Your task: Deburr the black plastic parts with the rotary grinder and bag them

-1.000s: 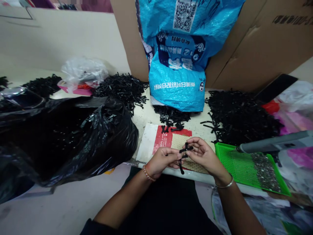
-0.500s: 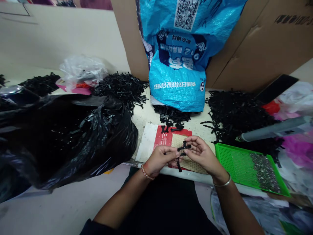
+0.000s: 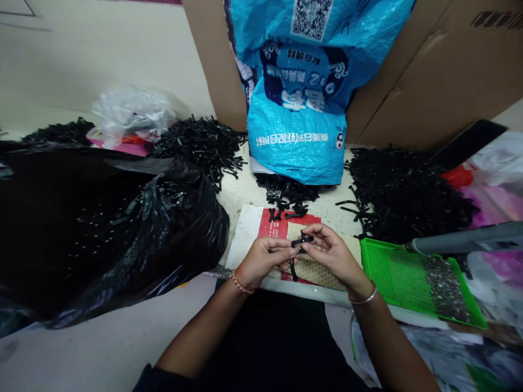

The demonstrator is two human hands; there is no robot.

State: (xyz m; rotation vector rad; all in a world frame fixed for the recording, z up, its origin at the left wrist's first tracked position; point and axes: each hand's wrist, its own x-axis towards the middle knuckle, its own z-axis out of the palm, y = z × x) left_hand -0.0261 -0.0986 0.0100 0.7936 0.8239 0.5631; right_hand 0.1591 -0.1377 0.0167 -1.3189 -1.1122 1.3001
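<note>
Close together over the work mat, both hands pinch small black strip-like parts with rounded ends. My left hand (image 3: pixel 261 261) is closed on one black strip (image 3: pixel 293 270), whose lower end hangs below the fingers. My right hand (image 3: pixel 333 256) pinches a second black piece (image 3: pixel 301 240) between thumb and fingers. The two pieces meet or overlap at the fingertips; whether they are joined I cannot tell. Beneath the hands lies a red and white card (image 3: pixel 250 228) with a tan honeycomb-textured pad (image 3: pixel 322 269) on it.
A blue woven bag (image 3: pixel 298 141) stands behind a small heap of black parts (image 3: pixel 286 190). To the left bulges a black plastic bag (image 3: pixel 196 228). At right are a green tray (image 3: pixel 376 272) with small shiny pieces, a grey bar (image 3: pixel 461 238) above it, and a black heap (image 3: pixel 404 190).
Both hands and the black pieces have shifted slightly left and up in the picture. The grey bar now reaches over the green tray's back edge. The grips look the same.
</note>
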